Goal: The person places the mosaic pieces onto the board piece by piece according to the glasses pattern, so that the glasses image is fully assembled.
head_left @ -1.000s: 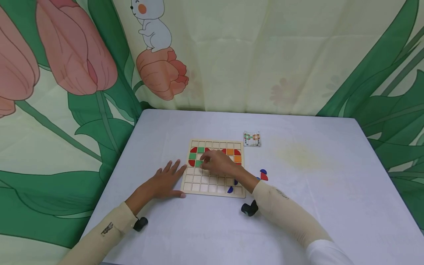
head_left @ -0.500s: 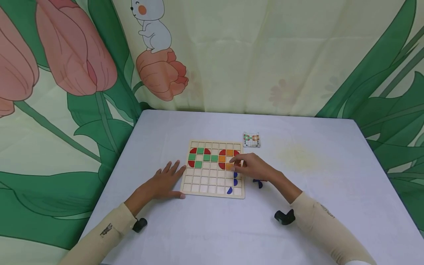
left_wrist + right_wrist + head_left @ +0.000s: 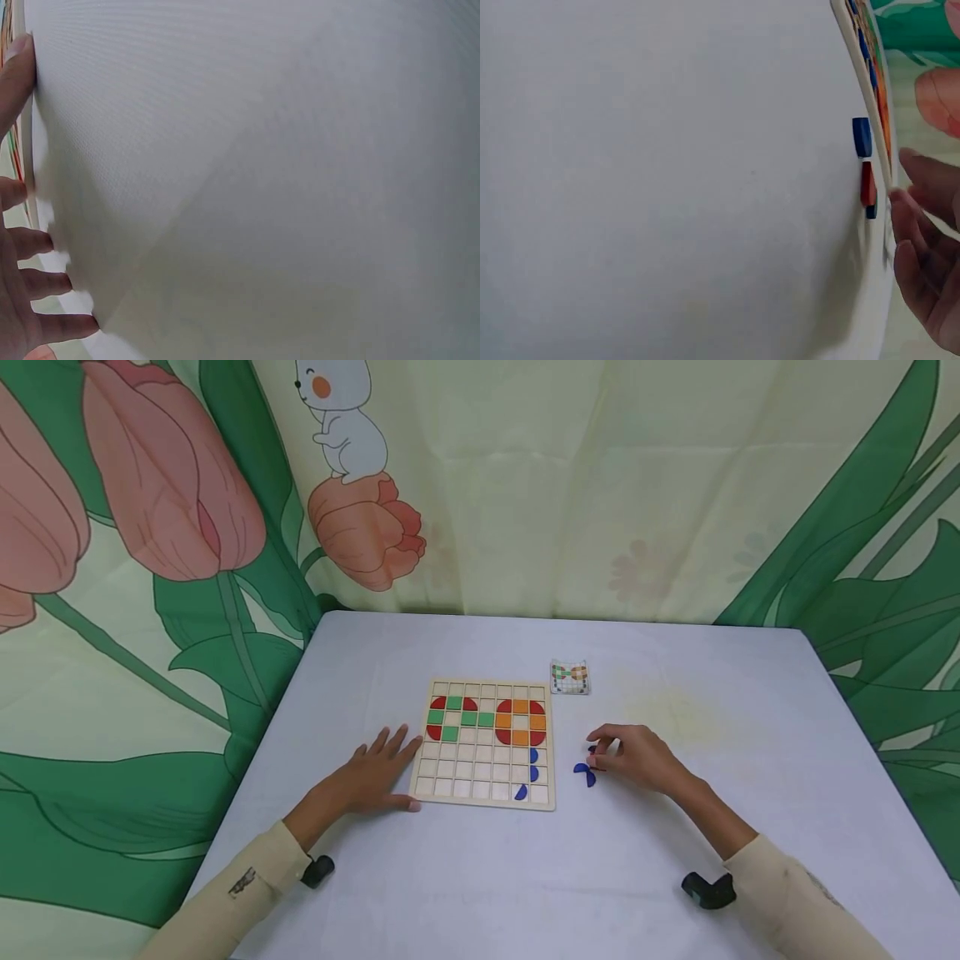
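A wooden grid board [image 3: 480, 792] lies on the white table with red, green and orange tiles in its upper rows. Several blue half-round pieces [image 3: 534, 773] sit in its lower right cells. My left hand [image 3: 371, 777] rests on the table with fingers spread, fingertips and thumb at the board's left edge. To the right of the board, my right hand [image 3: 637, 760] hovers over loose pieces, thumb and index finger apart. Loose blue half-rounds [image 3: 582, 768] lie below its fingertips. In the right wrist view a red piece [image 3: 868, 184] shows between blue ones, below the fingers.
A small pattern card [image 3: 570, 677] lies beyond the board's upper right corner. Black wrist cameras [image 3: 708, 891] hang at both sleeves. A curtain [image 3: 525, 527] printed with tulips and a white animal stands behind the table.
My right hand has moved from over the board's left part, across its right side, to the loose pieces on the table. The left hand has stayed in place.
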The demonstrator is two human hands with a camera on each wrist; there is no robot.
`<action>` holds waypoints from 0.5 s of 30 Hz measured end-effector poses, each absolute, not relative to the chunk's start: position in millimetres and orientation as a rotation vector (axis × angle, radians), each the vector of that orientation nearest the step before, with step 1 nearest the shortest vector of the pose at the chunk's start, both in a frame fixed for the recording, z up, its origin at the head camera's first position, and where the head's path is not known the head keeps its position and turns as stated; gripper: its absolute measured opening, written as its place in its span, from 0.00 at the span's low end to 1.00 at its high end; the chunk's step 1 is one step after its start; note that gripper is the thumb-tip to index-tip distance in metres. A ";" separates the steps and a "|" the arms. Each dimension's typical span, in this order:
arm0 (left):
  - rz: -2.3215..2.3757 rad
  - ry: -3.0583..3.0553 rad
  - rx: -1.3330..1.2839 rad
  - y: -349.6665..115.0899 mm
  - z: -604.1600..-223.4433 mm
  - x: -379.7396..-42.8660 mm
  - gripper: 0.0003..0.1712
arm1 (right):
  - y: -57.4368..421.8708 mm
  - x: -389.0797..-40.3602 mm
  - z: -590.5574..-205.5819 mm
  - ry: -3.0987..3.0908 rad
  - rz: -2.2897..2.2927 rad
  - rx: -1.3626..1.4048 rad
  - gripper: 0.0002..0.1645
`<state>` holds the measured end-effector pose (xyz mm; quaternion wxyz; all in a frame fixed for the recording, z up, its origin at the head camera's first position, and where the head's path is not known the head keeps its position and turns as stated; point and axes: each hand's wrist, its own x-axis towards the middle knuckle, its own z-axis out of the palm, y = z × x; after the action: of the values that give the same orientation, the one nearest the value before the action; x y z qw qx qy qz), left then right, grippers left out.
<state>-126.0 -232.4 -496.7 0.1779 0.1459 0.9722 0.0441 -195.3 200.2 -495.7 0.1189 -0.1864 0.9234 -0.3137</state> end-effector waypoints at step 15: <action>0.114 2.749 0.428 -231.0 -495.8 -125.2 0.63 | 198.9 -183.5 -507.0 2.896 -0.771 -0.332 0.28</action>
<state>-125.2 -231.0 -495.8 0.1778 0.1512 0.9716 0.0402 -183.5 198.9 -507.0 0.0633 -0.1098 0.9585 -0.2553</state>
